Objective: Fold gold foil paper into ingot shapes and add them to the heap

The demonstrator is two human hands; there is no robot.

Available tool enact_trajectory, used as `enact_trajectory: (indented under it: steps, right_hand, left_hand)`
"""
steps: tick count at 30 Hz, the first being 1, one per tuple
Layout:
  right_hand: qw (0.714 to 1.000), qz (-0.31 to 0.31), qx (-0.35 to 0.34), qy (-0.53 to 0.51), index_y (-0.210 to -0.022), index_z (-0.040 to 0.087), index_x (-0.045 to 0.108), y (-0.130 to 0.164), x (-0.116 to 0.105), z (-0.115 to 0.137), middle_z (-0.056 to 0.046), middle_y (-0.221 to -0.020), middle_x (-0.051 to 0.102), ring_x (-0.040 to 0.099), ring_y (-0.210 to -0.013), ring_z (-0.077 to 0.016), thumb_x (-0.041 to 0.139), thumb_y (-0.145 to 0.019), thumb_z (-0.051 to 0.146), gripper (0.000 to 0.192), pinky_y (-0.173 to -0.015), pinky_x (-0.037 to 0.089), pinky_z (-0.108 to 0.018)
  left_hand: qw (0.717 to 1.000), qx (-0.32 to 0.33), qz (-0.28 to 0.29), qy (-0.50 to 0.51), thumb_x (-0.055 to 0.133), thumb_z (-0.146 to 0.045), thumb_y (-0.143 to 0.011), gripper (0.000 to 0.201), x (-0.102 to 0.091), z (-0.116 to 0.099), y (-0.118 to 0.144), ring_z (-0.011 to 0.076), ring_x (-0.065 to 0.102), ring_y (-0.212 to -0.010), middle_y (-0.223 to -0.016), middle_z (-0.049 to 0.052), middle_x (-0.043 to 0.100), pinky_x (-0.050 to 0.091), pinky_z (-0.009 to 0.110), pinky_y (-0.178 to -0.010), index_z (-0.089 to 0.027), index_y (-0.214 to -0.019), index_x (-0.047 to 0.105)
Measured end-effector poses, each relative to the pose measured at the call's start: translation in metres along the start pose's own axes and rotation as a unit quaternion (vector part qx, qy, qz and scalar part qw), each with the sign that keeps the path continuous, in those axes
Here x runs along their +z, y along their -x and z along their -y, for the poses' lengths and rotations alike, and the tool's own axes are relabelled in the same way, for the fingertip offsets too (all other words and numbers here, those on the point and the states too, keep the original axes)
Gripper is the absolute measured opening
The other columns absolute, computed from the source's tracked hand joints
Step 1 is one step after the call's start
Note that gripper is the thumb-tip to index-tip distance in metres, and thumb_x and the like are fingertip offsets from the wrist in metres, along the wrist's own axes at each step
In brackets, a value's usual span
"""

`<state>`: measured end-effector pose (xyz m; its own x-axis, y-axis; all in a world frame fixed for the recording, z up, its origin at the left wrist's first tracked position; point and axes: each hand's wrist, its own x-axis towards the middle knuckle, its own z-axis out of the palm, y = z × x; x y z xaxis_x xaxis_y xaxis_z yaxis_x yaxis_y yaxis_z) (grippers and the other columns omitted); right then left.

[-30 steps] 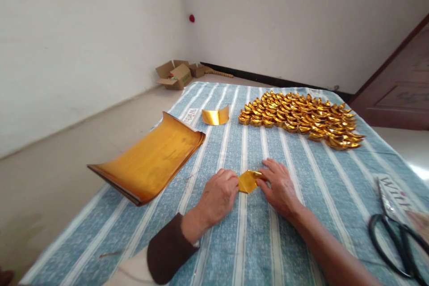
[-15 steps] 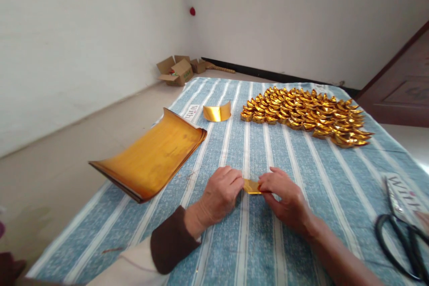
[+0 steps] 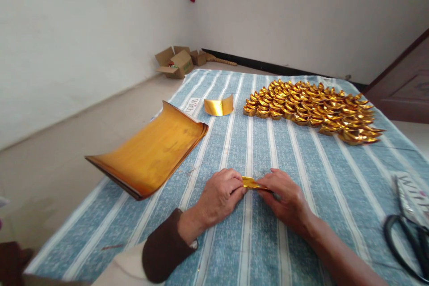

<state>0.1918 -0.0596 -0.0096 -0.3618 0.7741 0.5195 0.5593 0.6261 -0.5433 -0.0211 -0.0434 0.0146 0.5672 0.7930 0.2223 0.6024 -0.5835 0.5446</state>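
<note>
A small folded piece of gold foil paper [image 3: 252, 182] lies low on the blue striped cloth [image 3: 301, 156], pinched between both hands. My left hand [image 3: 219, 195] grips its left end and my right hand [image 3: 286, 196] grips its right end, fingers curled over it. Most of the piece is hidden by the fingers. A stack of gold foil sheets [image 3: 150, 149] curls up to the left of my hands. A single bent gold sheet [image 3: 218, 106] stands farther back.
Several folded gold ingots [image 3: 311, 109] lie in rows at the back right of the cloth. Black scissors [image 3: 407, 237] rest at the right edge. Open cardboard boxes [image 3: 176, 62] sit on the floor by the wall corner.
The gold piece went from a wider open shape to a narrow flattened strip between my hands. My hands drew closer together. The view tilted down a little.
</note>
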Motion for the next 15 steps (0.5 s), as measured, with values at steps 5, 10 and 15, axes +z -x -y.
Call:
enact_trajectory:
  steps: [5,10,15]
  right_hand:
    - [1.000,-0.002,-0.007,0.018,-0.094,0.021,0.066,-0.002,0.001,0.000,0.000,-0.076,0.067,0.061,-0.073,-0.0151,0.051,-0.096,0.019,0.015,-0.093,0.044,-0.042]
    - [0.998,-0.018,-0.024,0.061,-0.093,0.019,0.066,-0.005,0.000,0.003,-0.002,-0.080,0.068,0.061,-0.077,-0.0160,0.058,-0.093,0.017,0.008,-0.096,0.042,-0.044]
    - [0.992,-0.039,-0.049,0.108,-0.100,0.017,0.065,-0.006,0.001,0.003,-0.003,-0.081,0.069,0.062,-0.083,-0.0181,0.059,-0.092,0.015,0.010,-0.098,0.043,-0.045]
  left_hand:
    - [1.000,-0.023,-0.011,0.016,0.056,-0.019,-0.093,0.016,0.003,0.001,-0.003,0.0190,0.062,-0.085,-0.089,0.004,0.068,0.049,0.034,-0.077,-0.016,-0.083,0.069]
    - [0.998,-0.047,-0.034,0.000,0.052,-0.019,-0.095,0.024,0.007,-0.003,-0.005,0.0180,0.062,-0.078,-0.081,0.003,0.066,0.048,0.033,-0.073,-0.016,-0.076,0.066]
    - [0.996,-0.046,-0.063,-0.031,0.052,-0.019,-0.095,0.023,0.012,-0.003,-0.004,0.0181,0.061,-0.075,-0.078,0.003,0.064,0.048,0.034,-0.071,-0.016,-0.075,0.063]
